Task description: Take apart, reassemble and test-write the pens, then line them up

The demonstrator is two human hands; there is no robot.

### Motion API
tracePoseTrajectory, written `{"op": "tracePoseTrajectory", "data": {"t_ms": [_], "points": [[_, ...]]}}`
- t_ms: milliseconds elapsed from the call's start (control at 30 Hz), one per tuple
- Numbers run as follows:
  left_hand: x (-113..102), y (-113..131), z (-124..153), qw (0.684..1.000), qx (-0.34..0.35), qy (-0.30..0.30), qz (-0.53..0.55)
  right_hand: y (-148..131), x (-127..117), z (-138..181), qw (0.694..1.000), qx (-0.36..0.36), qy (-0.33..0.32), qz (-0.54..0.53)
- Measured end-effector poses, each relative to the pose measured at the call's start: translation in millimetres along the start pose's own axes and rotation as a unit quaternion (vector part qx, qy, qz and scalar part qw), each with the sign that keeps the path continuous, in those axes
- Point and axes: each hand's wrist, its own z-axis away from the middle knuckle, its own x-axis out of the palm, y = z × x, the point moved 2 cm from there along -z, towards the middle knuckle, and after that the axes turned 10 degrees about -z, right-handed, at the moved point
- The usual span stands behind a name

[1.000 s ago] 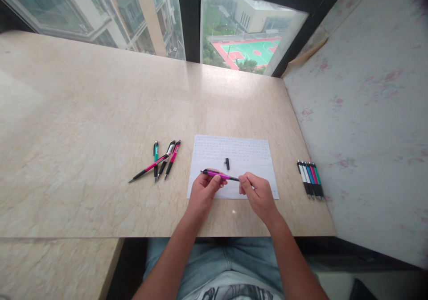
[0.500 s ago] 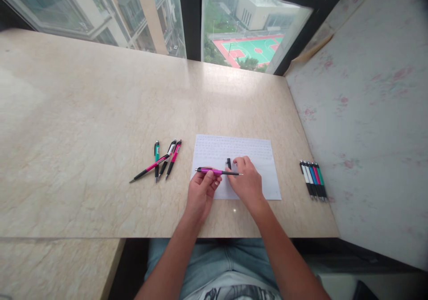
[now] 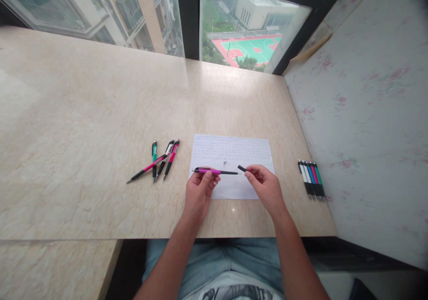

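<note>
My left hand (image 3: 199, 193) is closed on a magenta pen (image 3: 209, 171), held level over a written sheet of paper (image 3: 230, 150). The pen's thin dark front end points right. My right hand (image 3: 265, 185) pinches a small black pen part (image 3: 242, 168) just off that end, with a small gap between them. A tiny dark speck (image 3: 224, 162) lies on the paper above the pen.
Several pens (image 3: 159, 161) lie loosely crossed on the beige stone table (image 3: 83, 126) left of the paper. A neat row of several pens (image 3: 311, 178) lies near the table's right edge, beside a floral wall (image 3: 364, 113). Windows run along the far side.
My right hand reached up to the small black part on the paper, picked it up, and now holds it by the pen's right end. The left hand has kept the pen nearly still.
</note>
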Motion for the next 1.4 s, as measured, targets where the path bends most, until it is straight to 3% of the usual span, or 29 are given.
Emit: {"op": "tracePoseTrajectory", "data": {"t_ms": [200,333,500,767,1200,1400], "points": [[-2,-3,0,0.998,0.023,0.007,-0.054,-6,-15,13,0.993,0.023,0.008,-0.12],[-2,-4,0,0.998,0.026,0.008,-0.062,-7,-16,14,0.989,0.022,0.027,-0.142],[-1,-4,1,0.996,0.035,-0.016,-0.081,-8,-10,13,0.989,0.031,0.004,-0.145],[3,0,6,0.979,0.051,-0.088,-0.174,-13,6,17,0.992,0.004,-0.065,-0.105],[3,-2,4,0.994,0.023,-0.052,-0.089,-11,17,12,0.991,-0.014,-0.075,-0.106],[3,-2,2,0.998,0.021,-0.024,-0.054,-2,34,-14,0.993,-0.093,-0.06,0.046]]}}
